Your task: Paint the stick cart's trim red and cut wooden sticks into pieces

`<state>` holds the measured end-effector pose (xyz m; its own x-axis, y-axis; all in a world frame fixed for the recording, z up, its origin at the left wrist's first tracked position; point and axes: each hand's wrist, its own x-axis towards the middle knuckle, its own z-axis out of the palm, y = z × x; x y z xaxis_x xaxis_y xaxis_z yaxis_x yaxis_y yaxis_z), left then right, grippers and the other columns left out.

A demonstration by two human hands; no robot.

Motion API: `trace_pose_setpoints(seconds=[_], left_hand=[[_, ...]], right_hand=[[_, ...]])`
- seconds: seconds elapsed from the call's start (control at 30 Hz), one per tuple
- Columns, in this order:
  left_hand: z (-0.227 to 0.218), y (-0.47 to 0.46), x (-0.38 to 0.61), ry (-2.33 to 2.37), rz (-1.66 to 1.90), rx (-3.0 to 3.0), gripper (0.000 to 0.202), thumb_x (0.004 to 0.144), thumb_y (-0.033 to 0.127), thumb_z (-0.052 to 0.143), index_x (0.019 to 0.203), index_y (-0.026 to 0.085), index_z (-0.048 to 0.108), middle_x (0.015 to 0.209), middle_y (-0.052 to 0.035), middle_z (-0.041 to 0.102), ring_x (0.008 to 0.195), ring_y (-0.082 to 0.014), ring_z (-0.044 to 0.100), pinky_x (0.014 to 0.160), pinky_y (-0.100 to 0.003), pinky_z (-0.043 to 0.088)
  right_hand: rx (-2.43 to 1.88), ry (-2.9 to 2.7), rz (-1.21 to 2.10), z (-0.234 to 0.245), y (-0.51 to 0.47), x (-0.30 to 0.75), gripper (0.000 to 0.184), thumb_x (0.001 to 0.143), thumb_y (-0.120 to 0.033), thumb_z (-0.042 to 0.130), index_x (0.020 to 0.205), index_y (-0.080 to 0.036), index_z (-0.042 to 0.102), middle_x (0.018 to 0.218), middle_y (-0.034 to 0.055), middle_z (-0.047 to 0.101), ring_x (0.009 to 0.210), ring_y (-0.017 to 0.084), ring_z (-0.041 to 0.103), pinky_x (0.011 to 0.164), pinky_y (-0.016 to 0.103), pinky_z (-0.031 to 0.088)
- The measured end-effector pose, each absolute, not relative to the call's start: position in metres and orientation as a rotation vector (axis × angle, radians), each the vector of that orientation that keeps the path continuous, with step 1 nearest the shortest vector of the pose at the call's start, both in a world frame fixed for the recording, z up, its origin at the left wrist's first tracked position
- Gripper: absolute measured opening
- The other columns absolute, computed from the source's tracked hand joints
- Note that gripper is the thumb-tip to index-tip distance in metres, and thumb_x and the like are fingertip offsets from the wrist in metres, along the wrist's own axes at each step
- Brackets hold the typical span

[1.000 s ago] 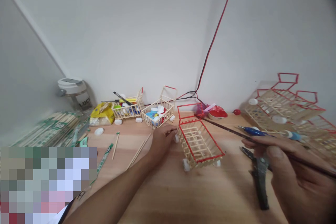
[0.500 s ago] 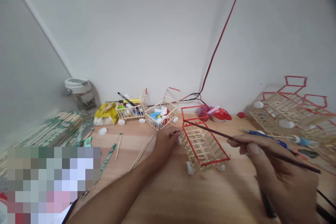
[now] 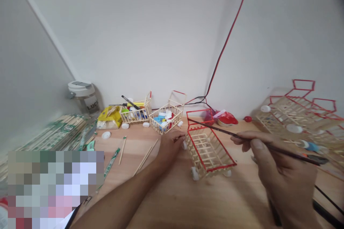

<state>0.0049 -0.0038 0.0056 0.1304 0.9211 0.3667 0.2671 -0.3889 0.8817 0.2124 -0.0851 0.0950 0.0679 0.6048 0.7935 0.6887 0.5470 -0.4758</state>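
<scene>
While the left hand [image 3: 170,146] rested at the near cart's left side, its fingers drawn together beside the rear wheel [image 3: 184,145] (whether they gripped any part, I cannot tell), the right hand [image 3: 281,166] held a thin dark brush [image 3: 215,129] pinched between thumb and fingers. The near cart [image 3: 206,146], built of pale sticks with a red rim, stood on the bench [image 3: 172,200] between the two hands. Its long axis ran slantwise, from the red handle [image 3: 199,111] at the far end, just past the left fingertips, to the basket's front end, which pointed toward the person and somewhat to the right. The brush reached leftward from the right hand across the far end of the basket, with its tip at the handle's left upright; contact was too fine to make out. Beyond both hands lay a dish of red paint [image 3: 228,118]. A filled cart [image 3: 166,117] stood just behind the left hand, loose sticks [image 3: 146,157] lay to that hand's left, and red-trimmed carts [image 3: 303,109] were piled beyond the right hand.
</scene>
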Motion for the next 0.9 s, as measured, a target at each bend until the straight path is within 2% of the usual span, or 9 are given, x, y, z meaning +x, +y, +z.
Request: trace_pose_setpoints(seconds=[0.17,0.37,0.63,0.9], left_hand=[[0.005,-0.004,0.005,1.156,1.291,1.754,0.018,0.080,0.014,0.058,0.082,0.019,0.075,0.084,-0.0020,0.073,0.078,-0.0157,0.063,0.072,-0.024,0.045],[0.007,-0.005,0.005,1.151,1.289,1.764,0.019,0.080,0.013,0.057,0.080,0.019,0.075,0.086,-0.0028,0.073,0.080,-0.0158,0.063,0.074,-0.024,0.045],[0.007,-0.004,0.005,1.155,1.287,1.758,0.016,0.080,0.016,0.058,0.079,0.019,0.074,0.085,-0.0027,0.073,0.080,-0.0163,0.063,0.074,-0.025,0.045],[0.007,-0.005,0.005,1.146,1.297,1.767,0.016,0.081,0.018,0.057,0.079,0.019,0.073,0.085,-0.0028,0.073,0.080,-0.0165,0.063,0.075,-0.026,0.046]], right_hand=[[-1.102,-1.482,-0.014,0.095,-0.081,0.206,0.017,0.090,-0.025,0.053,0.093,-0.020,0.070,0.077,0.0023,0.069,0.073,0.017,0.063,0.066,0.029,0.049],[-1.100,-1.427,-0.021,0.096,-0.075,0.202,0.020,0.092,-0.027,0.051,0.095,-0.019,0.069,0.076,0.0028,0.068,0.066,0.015,0.059,0.065,0.029,0.048],[-1.152,-1.281,-0.011,0.097,-0.072,0.209,0.020,0.090,-0.029,0.054,0.093,-0.018,0.070,0.078,0.0039,0.069,0.069,0.017,0.063,0.066,0.031,0.048],[-1.188,-1.342,-0.059,0.096,-0.072,0.204,0.020,0.090,-0.031,0.053,0.085,-0.020,0.069,0.073,0.0022,0.067,0.067,0.016,0.060,0.064,0.029,0.048]])
